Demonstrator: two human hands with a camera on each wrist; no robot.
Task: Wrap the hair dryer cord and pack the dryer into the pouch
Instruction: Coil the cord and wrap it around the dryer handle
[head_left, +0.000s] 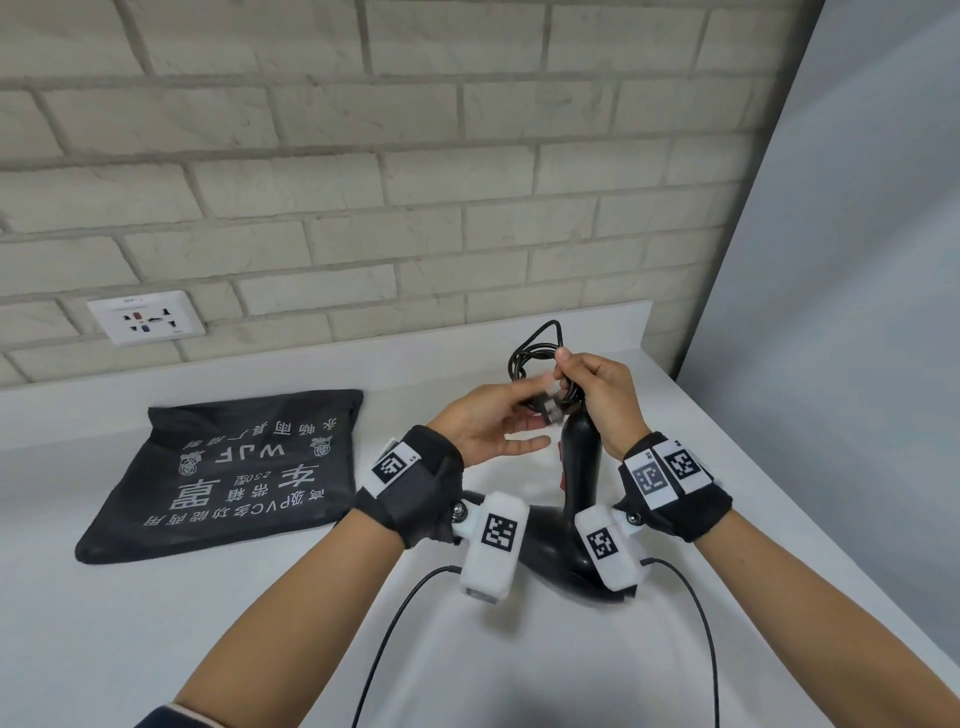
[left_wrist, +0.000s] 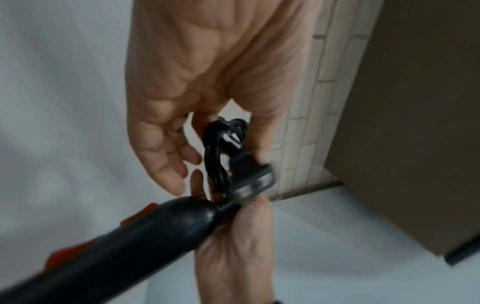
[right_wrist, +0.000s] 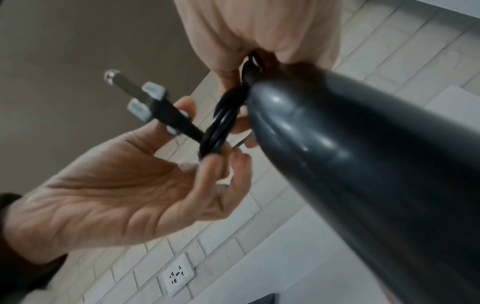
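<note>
The cord (head_left: 535, 353) is gathered in loops at the butt of the dryer (head_left: 582, 467), which stands on the counter (head_left: 260, 623) with its handle up, right of centre. The loops are pinched by the right hand (head_left: 597, 400), its fingers curled about the bundle just above the handle end. The plug (right_wrist: 145, 100) is pinched between thumb and fingers of the left hand (head_left: 483, 426), the remaining fingers being loosely spread.

The step in hand appears to be the securing of the plug end. It is best done if the bundle is kept clamped while the plug is passed round or through the loops and drawn snug, so that no loop springs free; the cord should not be kinked sharply where it leaves the handle.

One dryer, one cord with one plug, and one pouch (head_left: 228, 473) are counted. The pouch lies flat on the counter to the left, well apart from the dryer. One socket (head_left: 145, 318) is set in the brick wall (head_left: 415, 156) at the far left.
</note>
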